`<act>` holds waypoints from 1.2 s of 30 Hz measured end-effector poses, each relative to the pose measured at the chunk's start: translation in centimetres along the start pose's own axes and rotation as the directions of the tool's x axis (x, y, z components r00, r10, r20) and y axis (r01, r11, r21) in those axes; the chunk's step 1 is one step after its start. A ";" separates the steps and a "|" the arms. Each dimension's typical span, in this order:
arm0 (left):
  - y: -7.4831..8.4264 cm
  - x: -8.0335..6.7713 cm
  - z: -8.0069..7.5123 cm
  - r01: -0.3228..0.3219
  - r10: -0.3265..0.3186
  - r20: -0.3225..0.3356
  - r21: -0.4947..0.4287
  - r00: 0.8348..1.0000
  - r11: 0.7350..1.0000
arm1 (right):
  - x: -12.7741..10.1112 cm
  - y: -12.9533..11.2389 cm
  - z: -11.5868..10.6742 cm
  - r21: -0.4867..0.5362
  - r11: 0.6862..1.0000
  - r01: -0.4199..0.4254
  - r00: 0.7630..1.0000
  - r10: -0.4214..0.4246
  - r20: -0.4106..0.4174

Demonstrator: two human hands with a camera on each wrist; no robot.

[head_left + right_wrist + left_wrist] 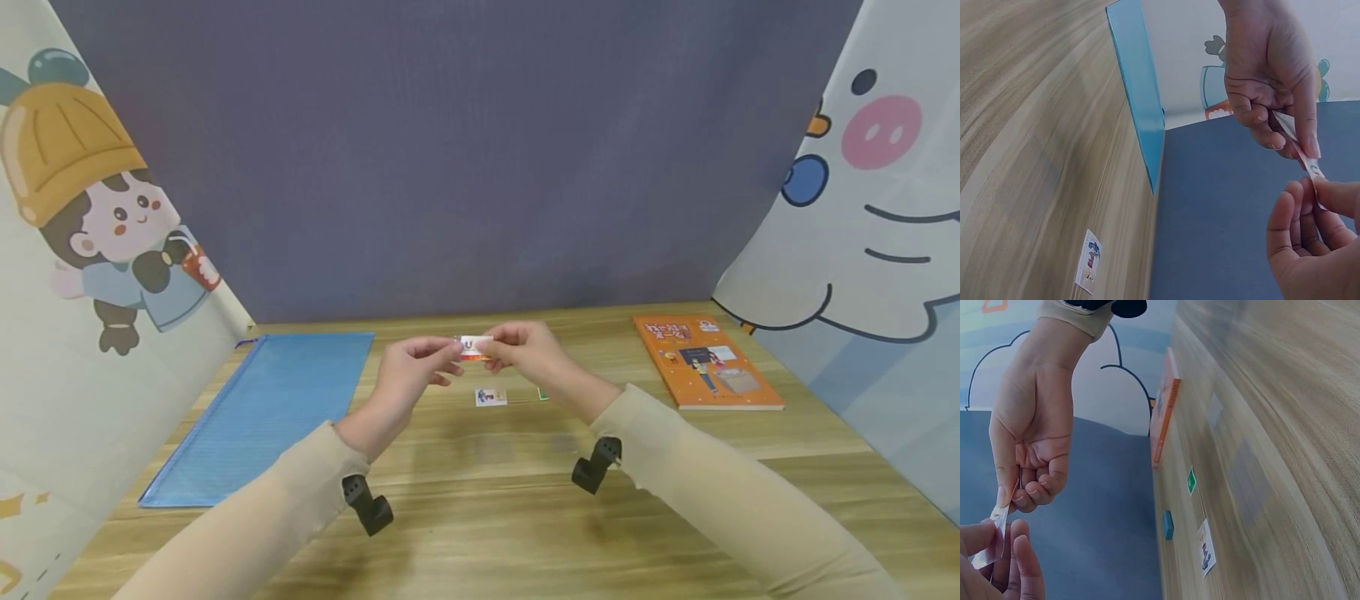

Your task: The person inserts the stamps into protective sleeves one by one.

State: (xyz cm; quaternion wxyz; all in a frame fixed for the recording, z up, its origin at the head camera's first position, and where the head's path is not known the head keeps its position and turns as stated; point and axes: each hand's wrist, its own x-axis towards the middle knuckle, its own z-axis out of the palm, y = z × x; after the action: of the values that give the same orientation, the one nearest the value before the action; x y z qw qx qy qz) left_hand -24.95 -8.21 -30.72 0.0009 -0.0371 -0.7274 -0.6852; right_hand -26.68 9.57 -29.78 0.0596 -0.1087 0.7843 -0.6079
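Head view, hands: your left hand (408, 367) and right hand (528, 350) meet above the middle of the wooden tabletop (480, 500), each pinching one end of a small white card with red and orange print (472, 347).
Head view, grip: both grips are clamped on that card, thumb against fingertips, and the card is held clear of the tabletop.
Head view, below the hands: a small white picture card with blue and red print (491, 397) lies flat near the middle of the tabletop; a small green card (542, 394) lies just to its right, partly hidden by your right wrist.
Head view, sides: a blue mesh zip pouch (262, 412) lies flat along the left edge; an orange paperback book (705, 361) lies toward the far right corner.
Left wrist view, hands: your right hand (1032, 425) reaches in from above, its thumb and forefinger pinching the top of the held card (996, 540); your left hand's fingers (1019, 562) grip the lower end.
Left wrist view, tabletop: the picture card (1205, 548), the green card (1191, 480) and a small blue piece (1167, 524) lie apart from one another; the book (1163, 415) lies farther off.
Right wrist view, hands: your left hand (1269, 75) pinches the card (1304, 153) from above, and your right hand (1310, 240) grips its lower end.
Right wrist view, tabletop: the picture card (1089, 269) lies flat, well apart from the pouch (1141, 87).
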 end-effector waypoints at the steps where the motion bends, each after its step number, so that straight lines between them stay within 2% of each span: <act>1: 0.0 0.0 0.0 -0.001 0.001 0.002 -0.002 1.000 1.000 | 0.0 -0.1 0.0 0.004 1.000 0.002 1.000 -0.002 0.003; 6: 0.0 0.3 -0.1 -0.013 0.013 0.015 -0.005 1.000 1.000 | 0.1 -0.2 -0.1 0.027 0.999 0.035 0.999 -0.036 0.021; 13: 0.3 0.3 0.0 0.025 -0.024 0.052 -0.016 0.998 1.000 | 0.1 0.1 -0.5 0.001 0.997 0.078 0.996 -0.078 0.039; 18: 0.7 0.2 0.1 0.040 -0.041 0.068 0.021 0.997 0.999 | 0.0 0.2 -0.8 0.006 0.993 0.118 0.992 -0.118 0.035; 22: 0.9 0.2 0.1 0.039 -0.041 0.073 0.038 0.996 0.999 | -0.1 0.2 -0.9 0.012 0.993 0.119 0.992 -0.119 0.038; 32: 1.0 0.0 -0.2 -0.019 0.012 0.072 0.101 0.997 0.995 | -0.1 -0.1 -1.0 -0.035 0.995 0.097 0.991 -0.093 0.098; 36: 1.0 0.0 -0.3 -0.048 0.038 0.083 0.132 0.996 0.990 | -0.1 -0.3 -0.9 -0.034 0.996 0.088 0.992 -0.085 0.095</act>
State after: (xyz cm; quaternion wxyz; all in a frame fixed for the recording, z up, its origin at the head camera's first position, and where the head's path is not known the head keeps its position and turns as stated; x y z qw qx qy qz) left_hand -24.94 -8.40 -29.67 -0.0109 -0.0801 -0.7702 -0.6327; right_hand -26.75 10.38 -29.28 0.0678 -0.1720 0.7865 -0.5893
